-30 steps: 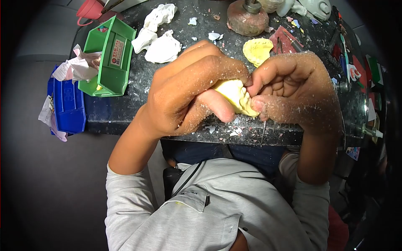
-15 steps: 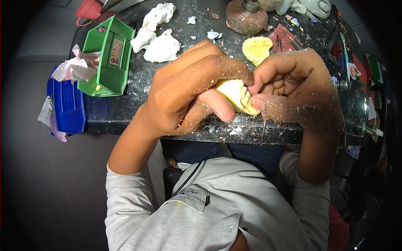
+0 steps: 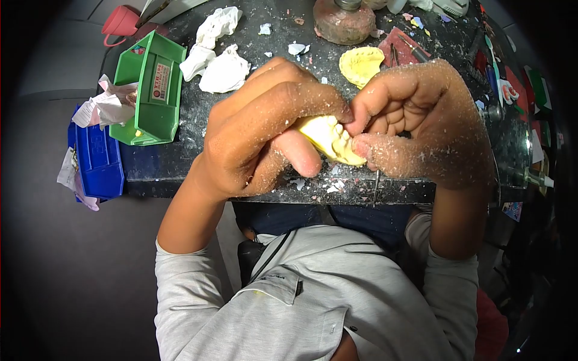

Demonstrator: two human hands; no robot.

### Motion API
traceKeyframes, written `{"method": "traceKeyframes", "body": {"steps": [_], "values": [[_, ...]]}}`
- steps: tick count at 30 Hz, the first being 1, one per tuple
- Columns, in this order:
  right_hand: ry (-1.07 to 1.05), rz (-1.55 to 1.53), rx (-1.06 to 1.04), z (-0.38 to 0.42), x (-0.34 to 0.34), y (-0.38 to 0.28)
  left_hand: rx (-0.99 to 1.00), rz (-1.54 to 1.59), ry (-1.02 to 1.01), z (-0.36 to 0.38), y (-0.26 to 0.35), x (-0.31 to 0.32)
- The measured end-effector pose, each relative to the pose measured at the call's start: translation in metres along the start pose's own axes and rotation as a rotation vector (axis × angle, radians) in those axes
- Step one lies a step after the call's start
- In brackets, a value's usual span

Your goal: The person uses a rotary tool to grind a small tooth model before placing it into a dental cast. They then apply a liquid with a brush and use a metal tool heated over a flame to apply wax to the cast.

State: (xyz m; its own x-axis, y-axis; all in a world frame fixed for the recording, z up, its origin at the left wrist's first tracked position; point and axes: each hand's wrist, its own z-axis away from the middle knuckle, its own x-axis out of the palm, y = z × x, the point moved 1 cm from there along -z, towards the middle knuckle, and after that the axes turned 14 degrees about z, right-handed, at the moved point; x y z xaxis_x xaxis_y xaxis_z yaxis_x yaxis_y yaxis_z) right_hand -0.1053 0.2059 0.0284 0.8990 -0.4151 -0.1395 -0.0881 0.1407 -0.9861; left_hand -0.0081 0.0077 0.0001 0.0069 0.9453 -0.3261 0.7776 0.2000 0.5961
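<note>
My left hand (image 3: 265,129) is closed around a yellow plaster dental cast (image 3: 325,137), with its fingers over the top and the thumb along the near side. A row of moulded teeth on the cast faces right. At that toothed edge, the thumb and index finger of my right hand (image 3: 415,123) come together in a pinch, the other fingers curled in. Whatever lies between those fingertips is too small or hidden to name. White crumbs cover both hands. Beyond them a second yellow cast (image 3: 361,66) lies on the dark worktable (image 3: 277,180).
At left stand a green bin (image 3: 162,90) and a blue bin (image 3: 99,162) with paper scraps. Crumpled white tissue (image 3: 223,69) lies nearby. At the back are a stained round jar (image 3: 343,24) and a red sheet (image 3: 391,41) under a dark-handled tool (image 3: 415,51). Plaster bits are scattered around.
The view has shifted slightly, so the table and hands appear a little farther left. The cast stays in my left hand, and my right fingertips remain at its teeth.
</note>
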Motion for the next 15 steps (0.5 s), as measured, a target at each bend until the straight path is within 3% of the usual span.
{"method": "traceKeyframes", "body": {"steps": [15], "values": [[-0.008,-0.007,0.037,-0.0002,0.0004,-0.0026,-0.077,-0.047,-0.011,0.0002,0.0058,0.0025]]}}
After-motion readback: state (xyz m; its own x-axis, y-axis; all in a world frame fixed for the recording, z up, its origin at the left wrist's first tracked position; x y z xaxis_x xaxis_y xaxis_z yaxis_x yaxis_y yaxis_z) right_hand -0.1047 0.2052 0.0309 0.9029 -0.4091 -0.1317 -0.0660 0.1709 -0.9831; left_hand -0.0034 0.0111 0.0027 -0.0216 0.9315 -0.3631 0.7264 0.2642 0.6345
